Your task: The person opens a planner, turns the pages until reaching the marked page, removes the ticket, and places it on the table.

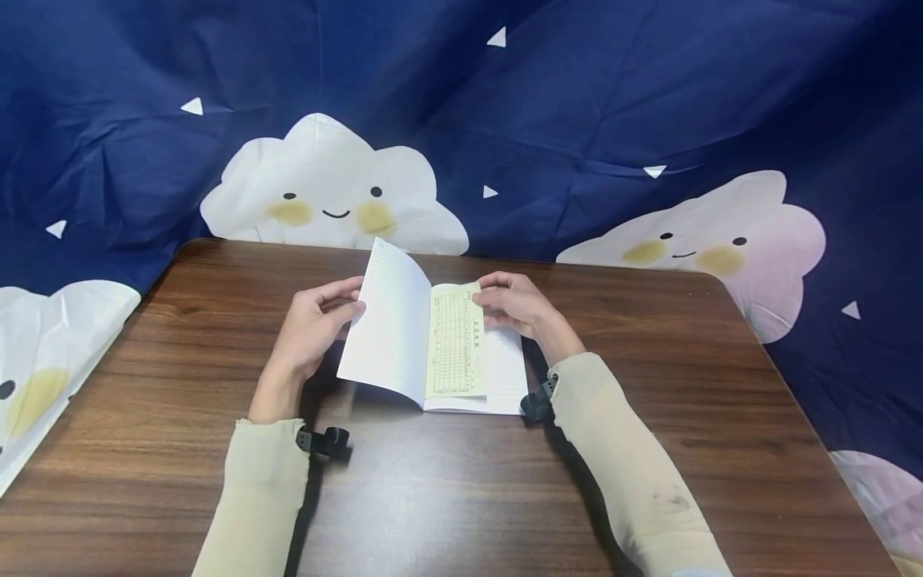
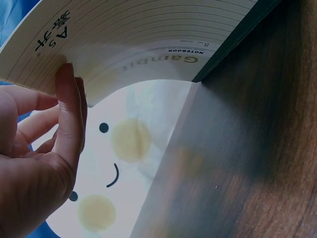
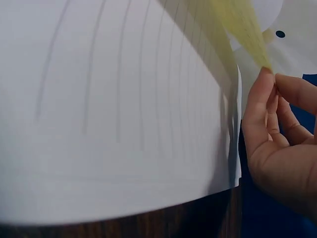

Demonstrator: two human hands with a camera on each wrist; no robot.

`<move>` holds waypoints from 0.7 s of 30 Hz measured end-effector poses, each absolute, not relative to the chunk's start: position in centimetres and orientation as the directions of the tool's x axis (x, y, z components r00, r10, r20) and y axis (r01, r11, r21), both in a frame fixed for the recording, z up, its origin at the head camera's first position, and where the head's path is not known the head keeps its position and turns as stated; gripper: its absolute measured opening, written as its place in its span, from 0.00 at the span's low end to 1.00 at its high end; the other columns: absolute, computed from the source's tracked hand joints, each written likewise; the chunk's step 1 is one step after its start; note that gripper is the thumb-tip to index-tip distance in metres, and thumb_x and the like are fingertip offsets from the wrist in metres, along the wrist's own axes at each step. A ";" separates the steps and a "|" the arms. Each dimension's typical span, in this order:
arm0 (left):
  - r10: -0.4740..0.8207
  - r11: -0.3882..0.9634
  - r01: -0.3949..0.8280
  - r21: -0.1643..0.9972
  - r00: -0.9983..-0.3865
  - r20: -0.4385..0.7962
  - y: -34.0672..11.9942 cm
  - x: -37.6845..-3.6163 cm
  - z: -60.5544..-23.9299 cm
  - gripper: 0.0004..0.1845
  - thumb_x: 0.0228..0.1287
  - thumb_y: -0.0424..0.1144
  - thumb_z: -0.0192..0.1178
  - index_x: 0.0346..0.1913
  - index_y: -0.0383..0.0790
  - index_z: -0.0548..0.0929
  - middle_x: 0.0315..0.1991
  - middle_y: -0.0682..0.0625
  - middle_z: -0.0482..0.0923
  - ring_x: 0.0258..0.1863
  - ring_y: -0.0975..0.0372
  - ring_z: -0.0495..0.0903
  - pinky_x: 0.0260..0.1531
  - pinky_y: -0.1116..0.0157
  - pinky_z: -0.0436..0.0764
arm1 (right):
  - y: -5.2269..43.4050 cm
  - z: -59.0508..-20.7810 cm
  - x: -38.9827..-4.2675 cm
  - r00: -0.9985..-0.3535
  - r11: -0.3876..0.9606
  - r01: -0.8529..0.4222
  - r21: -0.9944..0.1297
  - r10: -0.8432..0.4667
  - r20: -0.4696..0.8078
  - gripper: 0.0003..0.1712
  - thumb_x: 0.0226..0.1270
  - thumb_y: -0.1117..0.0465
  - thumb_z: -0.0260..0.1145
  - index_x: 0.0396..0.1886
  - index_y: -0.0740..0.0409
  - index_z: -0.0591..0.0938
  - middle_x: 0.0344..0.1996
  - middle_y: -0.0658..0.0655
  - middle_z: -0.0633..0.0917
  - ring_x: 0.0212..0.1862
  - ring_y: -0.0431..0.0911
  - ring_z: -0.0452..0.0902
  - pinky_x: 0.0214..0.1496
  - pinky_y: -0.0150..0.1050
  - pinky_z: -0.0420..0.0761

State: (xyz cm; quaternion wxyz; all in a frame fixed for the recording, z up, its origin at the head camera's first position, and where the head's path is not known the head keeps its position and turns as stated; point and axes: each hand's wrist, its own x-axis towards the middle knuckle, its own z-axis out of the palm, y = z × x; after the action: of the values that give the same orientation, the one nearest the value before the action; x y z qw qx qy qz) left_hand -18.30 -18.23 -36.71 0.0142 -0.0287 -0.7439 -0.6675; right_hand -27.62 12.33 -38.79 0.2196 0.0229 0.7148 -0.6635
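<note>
While the wooden surface point(image 1: 461, 481) carries the open notebook point(image 1: 392, 336) near its far edge, I see my left hand point(image 1: 313, 324) gripping the raised cover, fingers point(image 2: 69, 114) curled at its edge. My right hand point(image 1: 519, 304) pinches the yellow slip point(image 1: 456, 340); its print is too small to read.

notebook point(image 1: 389, 328): white, lined, open on table, left leaf lifted and curved | slip point(image 1: 456, 340): yellow, printed grid, lying on right page
</note>
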 end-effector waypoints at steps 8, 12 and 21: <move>0.020 0.112 0.057 0.992 -0.998 0.055 -18.2 -18.3 -36.8 0.21 0.70 0.26 0.58 0.65 0.29 0.78 0.47 0.41 0.78 0.37 0.62 0.83 0.33 0.63 0.87 | 12.7 -38.3 -27.6 -0.912 0.059 0.313 -0.948 -0.260 -0.317 0.15 0.69 0.69 0.67 0.52 0.60 0.77 0.40 0.56 0.81 0.38 0.45 0.79 0.33 0.32 0.83; 0.020 0.120 0.056 0.991 -0.998 0.054 -18.2 -18.5 -36.9 0.21 0.71 0.27 0.58 0.65 0.30 0.78 0.47 0.40 0.78 0.38 0.61 0.83 0.34 0.62 0.87 | 13.1 -38.0 -27.6 -0.923 0.044 0.285 -0.957 -0.257 -0.287 0.15 0.69 0.68 0.67 0.53 0.61 0.77 0.41 0.56 0.81 0.39 0.45 0.78 0.35 0.33 0.83; 0.027 0.102 0.041 0.994 -0.999 0.039 -18.2 -18.5 -37.1 0.21 0.71 0.28 0.58 0.66 0.30 0.77 0.48 0.39 0.77 0.38 0.61 0.84 0.36 0.61 0.88 | 13.8 -37.3 -27.3 -0.930 0.026 0.259 -0.966 -0.263 -0.256 0.14 0.70 0.68 0.66 0.53 0.61 0.77 0.41 0.56 0.81 0.38 0.46 0.78 0.32 0.32 0.82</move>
State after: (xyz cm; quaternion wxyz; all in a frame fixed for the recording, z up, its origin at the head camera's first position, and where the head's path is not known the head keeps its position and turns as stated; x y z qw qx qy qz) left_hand -18.49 -18.21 -37.06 0.0053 -0.0230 -0.7423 -0.6696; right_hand -27.32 13.79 -37.26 0.1870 -0.0018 0.6914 -0.6979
